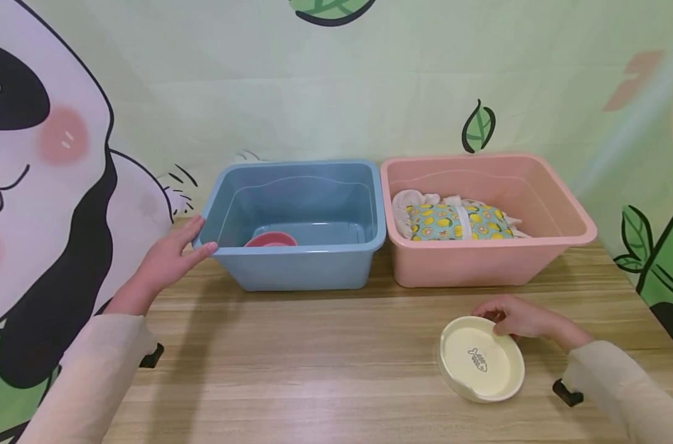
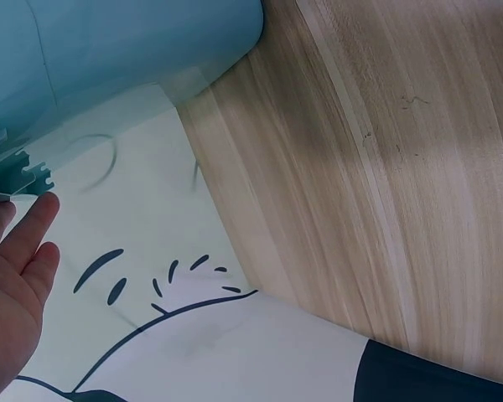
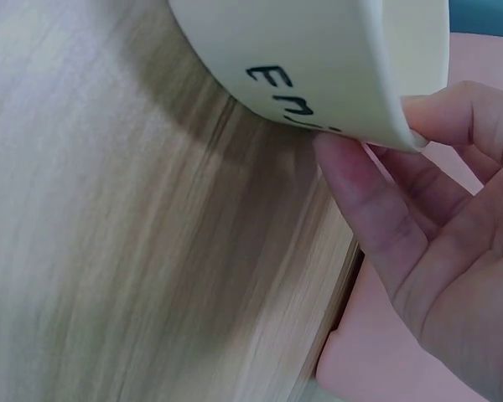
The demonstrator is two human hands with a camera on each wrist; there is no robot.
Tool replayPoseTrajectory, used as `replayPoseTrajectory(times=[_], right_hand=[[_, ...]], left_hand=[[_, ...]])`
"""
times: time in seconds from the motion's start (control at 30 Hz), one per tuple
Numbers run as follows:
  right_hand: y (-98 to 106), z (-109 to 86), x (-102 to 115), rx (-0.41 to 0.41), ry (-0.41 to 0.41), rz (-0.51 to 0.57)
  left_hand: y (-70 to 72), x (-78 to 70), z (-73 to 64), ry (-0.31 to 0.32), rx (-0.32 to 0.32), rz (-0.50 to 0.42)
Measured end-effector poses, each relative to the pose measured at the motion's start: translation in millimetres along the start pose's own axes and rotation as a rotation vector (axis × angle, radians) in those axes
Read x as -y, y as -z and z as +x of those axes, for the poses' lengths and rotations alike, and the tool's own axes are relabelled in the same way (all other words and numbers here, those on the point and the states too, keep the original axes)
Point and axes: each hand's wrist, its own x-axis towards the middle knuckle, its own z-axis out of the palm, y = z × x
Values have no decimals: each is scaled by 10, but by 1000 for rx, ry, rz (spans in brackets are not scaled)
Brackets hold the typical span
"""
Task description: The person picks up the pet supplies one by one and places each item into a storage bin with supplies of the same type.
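My right hand (image 1: 518, 316) pinches the far right rim of a round cream pet bowl (image 1: 462, 354), thumb inside and fingers outside. A fishbone is drawn on the bowl's floor. In the right wrist view, dark letters mark the outer wall of the bowl (image 3: 310, 59), which is tilted close over the table. At the front left corner of a blue plastic tub (image 1: 308, 268), my left hand (image 1: 168, 258) rests on the rim with fairly straight fingers. The left wrist view shows fingertips (image 2: 42, 209) right at the underside of that rim.
Inside the blue tub lies a red round dish (image 1: 272, 239), partly hidden by the front wall. A pink tub (image 1: 458, 265) stands close beside it, holding a lemon-patterned cloth bundle (image 1: 436, 222) with white ruffles. Both tubs stand at the back of the wooden table (image 1: 314, 364), before a panda-printed backdrop (image 1: 336, 92).
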Motion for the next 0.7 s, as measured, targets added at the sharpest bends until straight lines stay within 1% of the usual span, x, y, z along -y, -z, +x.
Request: replayPoseTrajectory(times=[0.33, 0.53, 0.7], right_hand=[[-4, 3, -16, -26, -12, 34], [-18, 9, -23, -44, -17, 3], [-31, 11, -12, -51, -1, -21]], left_hand=[[9, -1, 3, -2, -3, 1], [6, -4, 2, -5, -2, 3], [1, -10, -2, -9, -1, 0]])
